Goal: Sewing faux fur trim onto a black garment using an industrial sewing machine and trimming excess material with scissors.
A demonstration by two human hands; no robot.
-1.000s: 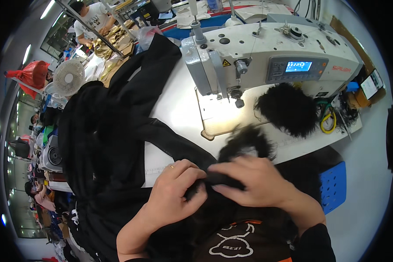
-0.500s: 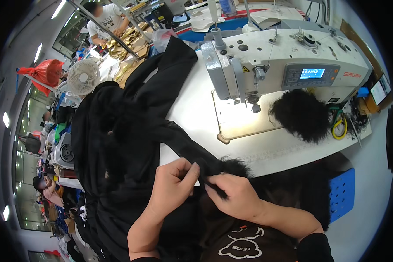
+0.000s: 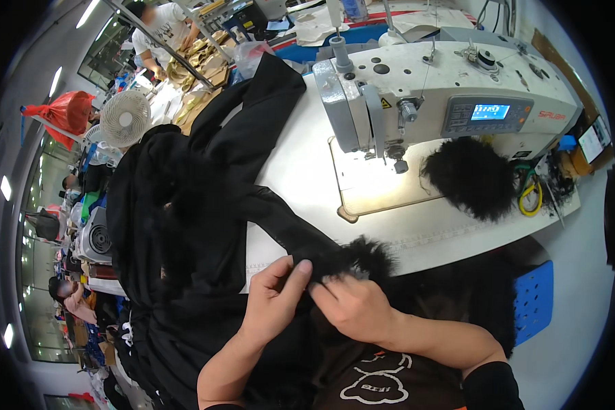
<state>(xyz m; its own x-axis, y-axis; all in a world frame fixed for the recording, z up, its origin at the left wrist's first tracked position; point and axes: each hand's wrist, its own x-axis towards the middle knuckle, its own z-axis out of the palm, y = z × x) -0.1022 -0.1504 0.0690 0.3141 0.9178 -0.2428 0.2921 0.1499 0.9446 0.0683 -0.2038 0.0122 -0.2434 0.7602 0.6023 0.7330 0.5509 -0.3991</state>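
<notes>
A large black garment [image 3: 198, 205] lies over the left of the sewing table, and one sleeve [image 3: 287, 222] runs down toward me. At its end sits a trim of black fur [image 3: 370, 260]. My left hand [image 3: 275, 294] pinches the sleeve's edge between thumb and fingers. Close beside it, my right hand [image 3: 355, 306] is closed on the fur-trimmed end, its fingertips partly sunk in the dark material. Both hands are in front of the table edge, above my lap. The exact seam between them is hidden by the fur and fingers.
Beyond my hands stands a white sewing machine [image 3: 430, 89] with a lit needle plate. A black fur piece [image 3: 470, 179] rests under its arm, near yellow-handled scissors [image 3: 530, 199]. A blue plastic stool [image 3: 533, 304] is at right. Another person [image 3: 164, 31] works at the far left.
My right hand has turned and shifted slightly up against the fur trim. The fur end stands up more, and my left hand has moved slightly with the sleeve.
</notes>
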